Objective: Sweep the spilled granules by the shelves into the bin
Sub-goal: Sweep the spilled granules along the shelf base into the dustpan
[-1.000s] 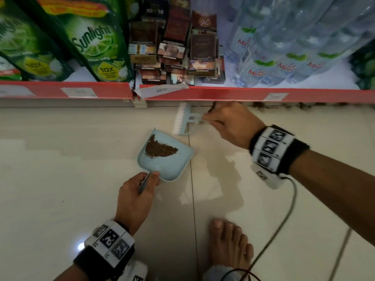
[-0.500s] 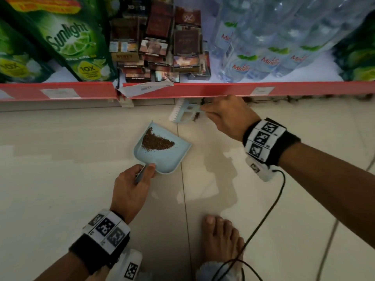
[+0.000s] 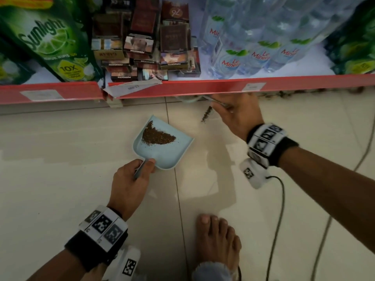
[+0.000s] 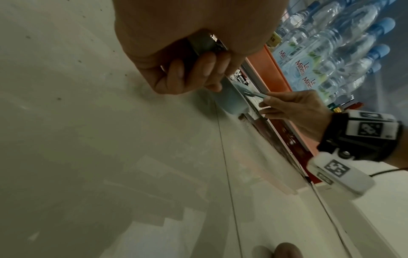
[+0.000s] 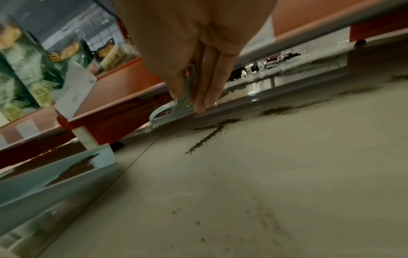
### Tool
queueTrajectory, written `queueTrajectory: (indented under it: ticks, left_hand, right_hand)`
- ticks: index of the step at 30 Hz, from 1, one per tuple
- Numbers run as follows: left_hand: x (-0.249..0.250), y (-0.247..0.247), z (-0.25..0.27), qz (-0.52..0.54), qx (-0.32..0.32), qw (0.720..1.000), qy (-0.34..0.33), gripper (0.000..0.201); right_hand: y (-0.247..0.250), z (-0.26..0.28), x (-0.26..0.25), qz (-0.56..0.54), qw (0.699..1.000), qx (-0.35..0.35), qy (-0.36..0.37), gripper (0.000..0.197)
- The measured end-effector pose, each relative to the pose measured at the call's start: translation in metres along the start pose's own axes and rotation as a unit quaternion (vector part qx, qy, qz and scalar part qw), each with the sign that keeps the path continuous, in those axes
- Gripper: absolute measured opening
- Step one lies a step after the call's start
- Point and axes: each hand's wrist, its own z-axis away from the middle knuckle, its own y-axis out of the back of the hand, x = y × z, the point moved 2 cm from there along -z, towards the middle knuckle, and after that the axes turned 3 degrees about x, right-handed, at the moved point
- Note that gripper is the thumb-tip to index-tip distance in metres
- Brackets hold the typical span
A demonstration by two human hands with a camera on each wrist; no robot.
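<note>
A light blue dustpan [image 3: 164, 153] lies on the floor tiles, with a brown pile of granules [image 3: 157, 135] in it. My left hand [image 3: 142, 168] grips its handle from the near side. My right hand [image 3: 227, 108] pinches the handle of a small light blue brush [image 5: 174, 113], whose toothed head is tucked under the shelf edge and mostly hidden from the head view. A short dark line of spilled granules [image 3: 206, 114] lies on the floor just left of that hand. More granules [image 5: 278, 110] lie along the shelf base to the right.
The red shelf edge [image 3: 203, 86] overhangs the floor, with a loose price tag [image 3: 132, 88] hanging off it. Cigarette packs [image 3: 146, 47], water bottles [image 3: 253, 47] and green detergent pouches [image 3: 48, 37] fill the shelf. My bare foot [image 3: 217, 236] and a cable [image 3: 280, 199] are near.
My right hand has pushed the brush head back under the shelf edge, and a short line of granules now shows beside it. The dustpan and left hand have stayed put.
</note>
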Motion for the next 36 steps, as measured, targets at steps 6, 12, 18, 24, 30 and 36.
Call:
queueTrajectory:
  ticks: [6,12,18,24,30,36]
  left_hand:
    - [0.007,-0.002,-0.002,0.014,-0.003,1.0,-0.006,0.035]
    - [0.004,-0.003,-0.002,0.018,-0.013,1.0,0.004,0.035]
    - [0.014,-0.013,-0.005,0.004,-0.035,0.999,-0.006,0.035]
    - [0.023,-0.014,-0.003,0.026,-0.038,0.999,-0.006,0.033]
    - [0.019,-0.011,-0.001,0.043,-0.026,0.999,0.006,0.034]
    - [0.019,-0.018,0.001,0.018,-0.047,0.999,-0.005,0.035]
  right_hand:
    - [-0.002,0.006,0.008,0.106,0.988,-0.106,-0.037,0.032]
    - [0.045,0.029,0.019,0.128,0.988,-0.088,-0.002,0.018]
    - [0.009,0.012,-0.006,0.064,0.998,-0.027,-0.001,0.024]
    - [0.012,0.034,0.013,0.136,0.982,-0.118,-0.054,0.022]
    - [0.054,0.054,0.028,0.11,0.993,-0.052,-0.01,0.021]
    - [0.02,0.017,-0.001,-0.013,0.996,-0.032,0.08,0.019]
